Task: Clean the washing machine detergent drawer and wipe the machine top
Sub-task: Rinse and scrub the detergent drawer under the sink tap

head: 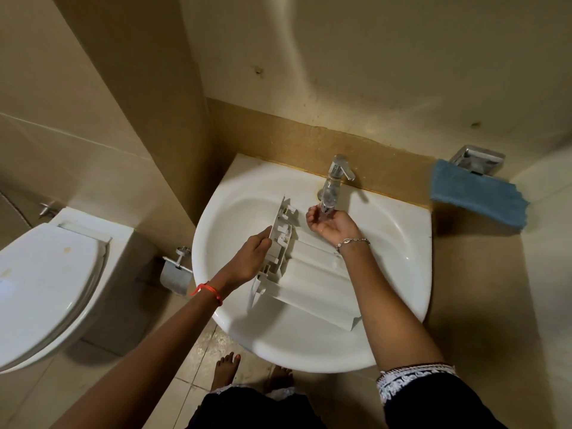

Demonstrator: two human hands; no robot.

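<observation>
The white detergent drawer (312, 274) lies upside down across the white sink (247, 323), its front panel turned to the left. My left hand (250, 258) grips that front panel at its left edge. My right hand (331, 224) is cupped, palm up, directly under the chrome tap (335, 174), with its fingers apart and nothing in it. I cannot tell whether water is running. A blue cloth (476, 193) hangs on the counter ledge to the right of the sink.
A toilet (46, 274) with its lid down stands to the left. A chrome paper holder (175, 270) is fixed between toilet and sink. A chrome holder (478, 159) sits on the wall above the cloth. My bare feet (227, 373) are under the sink.
</observation>
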